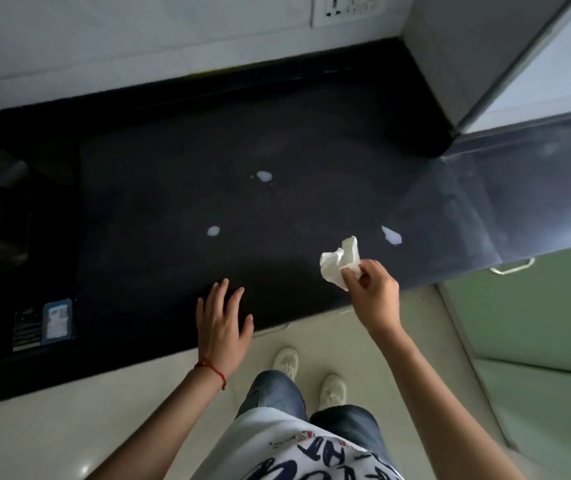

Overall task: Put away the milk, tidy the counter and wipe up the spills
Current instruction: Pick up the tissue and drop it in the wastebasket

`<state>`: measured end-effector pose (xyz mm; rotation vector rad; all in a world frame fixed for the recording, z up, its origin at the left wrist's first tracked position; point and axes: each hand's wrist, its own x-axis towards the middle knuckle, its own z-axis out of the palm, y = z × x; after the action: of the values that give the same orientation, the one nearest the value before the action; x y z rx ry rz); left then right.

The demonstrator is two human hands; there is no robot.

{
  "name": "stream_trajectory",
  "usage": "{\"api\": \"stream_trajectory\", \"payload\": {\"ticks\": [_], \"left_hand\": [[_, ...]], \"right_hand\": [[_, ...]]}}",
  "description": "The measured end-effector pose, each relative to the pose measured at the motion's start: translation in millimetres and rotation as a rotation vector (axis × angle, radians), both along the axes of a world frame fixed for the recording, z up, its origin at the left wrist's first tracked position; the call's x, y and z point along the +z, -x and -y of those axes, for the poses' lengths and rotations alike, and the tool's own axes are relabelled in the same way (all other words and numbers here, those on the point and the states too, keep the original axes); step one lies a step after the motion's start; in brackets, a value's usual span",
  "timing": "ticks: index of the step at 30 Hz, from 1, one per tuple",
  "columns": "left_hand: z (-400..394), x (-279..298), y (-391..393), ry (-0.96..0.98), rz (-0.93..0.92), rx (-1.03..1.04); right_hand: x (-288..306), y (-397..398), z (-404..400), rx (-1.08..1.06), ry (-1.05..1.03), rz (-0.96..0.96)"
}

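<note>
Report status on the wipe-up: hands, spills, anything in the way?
Right hand pinching crumpled tissue above the counter. Left hand flat at counter edge, empty. Three milk spills unwiped; nearest spill just beyond the tissue. Path clear.

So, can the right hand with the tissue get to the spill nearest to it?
Probably yes: the right hand holds the tissue close to that spill, with only bare counter between them.

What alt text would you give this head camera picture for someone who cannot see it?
A right hand pinches a crumpled white tissue above a dark counter dotted with three white milk spills. The left hand rests flat at the counter's front edge.
</note>
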<state>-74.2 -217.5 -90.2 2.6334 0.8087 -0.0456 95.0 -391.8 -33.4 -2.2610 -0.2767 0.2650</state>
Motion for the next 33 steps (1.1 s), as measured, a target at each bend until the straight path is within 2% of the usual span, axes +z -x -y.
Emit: {"api": "stream_trajectory", "payload": {"ticks": [6, 11, 15, 17, 20, 23, 28, 33], "left_hand": [[20, 8, -60, 0.054, 0.244, -0.340], [79, 20, -113, 0.101, 0.306, -0.615], [156, 28, -136, 0.154, 0.317, -0.804], [203, 29, -134, 0.206, 0.242, -0.907], [277, 21, -119, 0.285, -0.042, -0.977], [353, 5, -97, 0.269, -0.253, -1.063], [474, -11, -54, 0.231, -0.434, -1.195], [574, -14, -31, 0.181, -0.510, -1.276]], "right_hand": [[-11, 33, 111, -0.457, -0.036, -0.092], [-30, 82, 202, -0.771, -0.031, -0.168], [-46, 137, 270, -1.016, -0.070, -0.273], [-51, 169, 303, -1.128, -0.098, -0.295], [-56, 225, 355, -1.298, -0.118, -0.349], [-62, 283, 403, -1.456, -0.111, -0.415], [-70, 376, 464, -1.729, -0.186, -0.475], [-80, 448, 501, -1.977, -0.262, -0.516]]}}
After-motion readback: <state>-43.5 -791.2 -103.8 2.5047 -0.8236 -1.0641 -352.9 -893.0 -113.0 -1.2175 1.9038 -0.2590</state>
